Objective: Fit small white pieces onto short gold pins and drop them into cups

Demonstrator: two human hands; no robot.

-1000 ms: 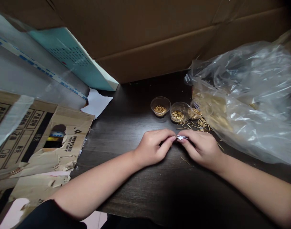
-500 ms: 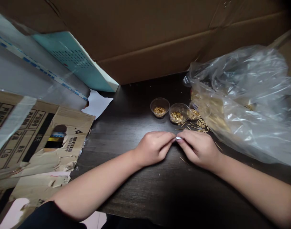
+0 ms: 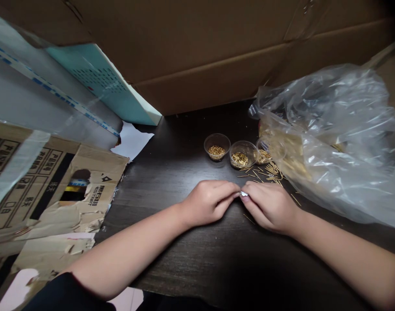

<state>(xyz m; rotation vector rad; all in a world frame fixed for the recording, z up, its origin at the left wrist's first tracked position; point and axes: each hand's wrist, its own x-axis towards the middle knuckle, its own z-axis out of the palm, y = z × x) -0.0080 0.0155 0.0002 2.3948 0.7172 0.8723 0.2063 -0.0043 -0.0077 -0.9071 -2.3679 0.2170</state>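
Over the dark wood table, the fingertips of my left hand (image 3: pixel 213 202) and my right hand (image 3: pixel 272 206) meet in pinches. Between them shows a tiny white piece (image 3: pixel 244 194), mostly hidden, its kind too small to tell; it lies against the right thumb and finger. What the left fingertips pinch is covered. One thin brass pin (image 3: pixel 249 219) lies on the table just below the hands. Beyond the right hand is a loose pile of brass pins (image 3: pixel 272 172). Behind it stand a left clear cup (image 3: pixel 217 139) and a middle clear cup (image 3: pixel 243 147), both holding short brass pieces.
A third clear cup (image 3: pixel 264 153) with brass pieces sits partly under a large clear plastic bag (image 3: pixel 342 125) at right. A big cardboard box (image 3: pixel 200 56) walls off the back. Torn cardboard (image 3: pixel 100 172) and a pale blue box (image 3: pixel 103 82) stand at left.
Both hands stay together at nearly the same spot. My right hand has shifted slightly down, and the white piece has turned and shows a little lower.
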